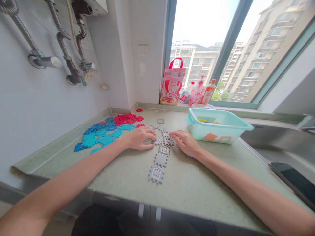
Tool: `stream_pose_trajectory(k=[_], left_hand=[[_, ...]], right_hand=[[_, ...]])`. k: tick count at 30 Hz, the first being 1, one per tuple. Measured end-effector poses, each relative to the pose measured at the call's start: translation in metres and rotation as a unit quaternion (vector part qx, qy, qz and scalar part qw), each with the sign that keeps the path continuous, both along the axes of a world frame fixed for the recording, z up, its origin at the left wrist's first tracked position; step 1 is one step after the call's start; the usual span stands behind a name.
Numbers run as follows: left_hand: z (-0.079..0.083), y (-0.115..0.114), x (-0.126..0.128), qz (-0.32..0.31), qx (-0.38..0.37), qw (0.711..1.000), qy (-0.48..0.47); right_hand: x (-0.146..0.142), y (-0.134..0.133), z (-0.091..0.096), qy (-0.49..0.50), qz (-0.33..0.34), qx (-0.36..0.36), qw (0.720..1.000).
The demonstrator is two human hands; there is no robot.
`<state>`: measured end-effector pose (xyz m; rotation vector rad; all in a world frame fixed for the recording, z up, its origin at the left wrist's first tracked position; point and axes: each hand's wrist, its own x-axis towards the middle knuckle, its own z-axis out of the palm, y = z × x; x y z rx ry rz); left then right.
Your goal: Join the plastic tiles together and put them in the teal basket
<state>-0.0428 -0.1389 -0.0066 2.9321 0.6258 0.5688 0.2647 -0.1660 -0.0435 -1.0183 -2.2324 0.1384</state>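
Left hand, right hand: lay loosely open on grey plastic interlocking tiles, gripping nothing.
Risk: I feared sideways pressure unlinking them.

no readable text, bottle labels blurred

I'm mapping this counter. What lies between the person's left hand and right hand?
Head view: grey interlocking tiles lie between the left hand and right hand, touched by both hands' fingers; more trail toward the camera.
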Motion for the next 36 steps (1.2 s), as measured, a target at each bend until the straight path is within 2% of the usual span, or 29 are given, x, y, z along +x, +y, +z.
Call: stream_pose_trajectory(k=[8, 15, 22, 25, 27, 31, 36], left_hand=[[0.003, -0.001, 0.0, -0.014, -0.024, 1.0, -0.007], [0.003, 0.001, -0.002, 0.073, 0.016, 0.997, 0.005], [0.003, -0.001, 0.0, 0.076, -0.01, 0.997, 0.015], [0.002, 0.0, 0.0, 0.083, -0.018, 0.996, -0.005], [-0.001, 0.006, -0.001, 0.103, -0.02, 0.994, -0.042], [-0.009, 0.021, -0.007, 0.192, -0.027, 0.974, -0.119], [-0.019, 0.027, -0.008, 0.226, -0.021, 0.97, -0.082]], right_hand=[[0.001, 0.002, -0.003, -0.028, 0.016, 0.019, 0.999], [0.0, 0.003, -0.004, -0.024, 0.011, 0.014, 1.0], [0.008, 0.015, -0.009, 0.047, -0.133, -0.038, 0.989], [0.012, 0.02, -0.011, 0.041, -0.159, -0.051, 0.985], [0.014, 0.022, -0.012, 0.03, -0.16, -0.051, 0.985], [0.015, 0.023, -0.015, 0.008, -0.153, -0.048, 0.987], [0.014, 0.021, -0.014, 0.003, -0.138, -0.051, 0.989]])
